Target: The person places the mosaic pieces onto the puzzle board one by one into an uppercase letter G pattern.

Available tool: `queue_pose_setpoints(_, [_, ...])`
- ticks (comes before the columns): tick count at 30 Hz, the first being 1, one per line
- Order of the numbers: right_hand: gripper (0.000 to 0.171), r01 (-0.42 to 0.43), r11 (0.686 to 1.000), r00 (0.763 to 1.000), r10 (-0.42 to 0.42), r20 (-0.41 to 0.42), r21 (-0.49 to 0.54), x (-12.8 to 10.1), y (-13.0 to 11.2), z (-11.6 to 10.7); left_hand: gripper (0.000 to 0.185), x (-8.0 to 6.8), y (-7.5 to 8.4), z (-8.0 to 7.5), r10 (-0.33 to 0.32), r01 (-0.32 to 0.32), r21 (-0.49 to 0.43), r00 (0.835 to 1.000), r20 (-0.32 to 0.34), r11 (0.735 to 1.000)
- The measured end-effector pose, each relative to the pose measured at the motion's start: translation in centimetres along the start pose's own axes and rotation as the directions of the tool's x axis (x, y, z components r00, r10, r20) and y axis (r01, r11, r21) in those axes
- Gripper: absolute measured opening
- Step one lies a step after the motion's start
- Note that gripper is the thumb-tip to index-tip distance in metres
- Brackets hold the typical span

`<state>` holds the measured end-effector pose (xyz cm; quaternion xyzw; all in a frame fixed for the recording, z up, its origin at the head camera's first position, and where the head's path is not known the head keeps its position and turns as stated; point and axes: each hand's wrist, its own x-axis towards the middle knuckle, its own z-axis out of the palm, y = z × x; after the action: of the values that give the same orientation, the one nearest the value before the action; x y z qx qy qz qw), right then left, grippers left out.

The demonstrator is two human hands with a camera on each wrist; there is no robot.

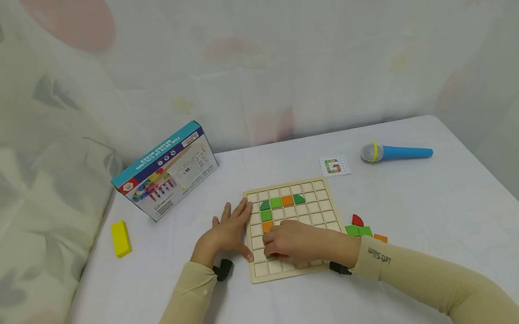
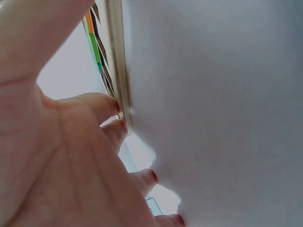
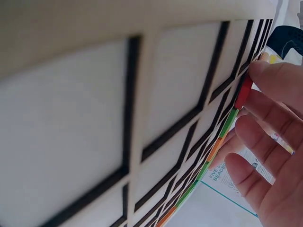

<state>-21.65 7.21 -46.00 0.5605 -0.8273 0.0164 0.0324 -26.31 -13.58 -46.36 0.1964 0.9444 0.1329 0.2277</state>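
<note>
One gridded wooden board (image 1: 319, 201) is seen near the table's (image 1: 442, 226) front edge. Its left edge is touched by the flat, straight-fingered left hand (image 1: 227, 232). One red piece (image 3: 243, 92) is pinched by the right hand (image 1: 293, 241) over the board's lower left squares; its shape is hidden. Three green and two orange tiles are counted on the board.

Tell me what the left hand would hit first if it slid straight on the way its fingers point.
The left hand lies flat, fingers aimed up and right along the wooden grid board's left edge. It would probably ride onto the board's top-left squares first, then the green tiles; depth is unclear.
</note>
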Motion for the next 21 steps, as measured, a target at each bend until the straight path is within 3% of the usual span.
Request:
queue_pose_setpoints(6, [0.009,0.000,1.000,0.999,0.000,-0.037,0.014,-0.1,0.2,0.0,0.132,-0.1,0.1,0.0,0.003,-0.003,0.003,1.000,-0.002,1.000])
queue_pose_setpoints(13, [0.024,-0.082,0.992,0.997,0.080,0.021,0.097,-1.0,1.1,-0.6,0.131,-0.1,0.1,0.0,0.013,-0.013,-0.012,1.000,-0.014,1.000])
queue_pose_setpoints(21, [0.018,-0.088,0.991,0.996,0.089,-0.006,0.105,-1.1,1.7,-0.3,0.131,-0.1,0.0,0.0,0.009,-0.009,-0.026,1.000,-0.012,1.000])
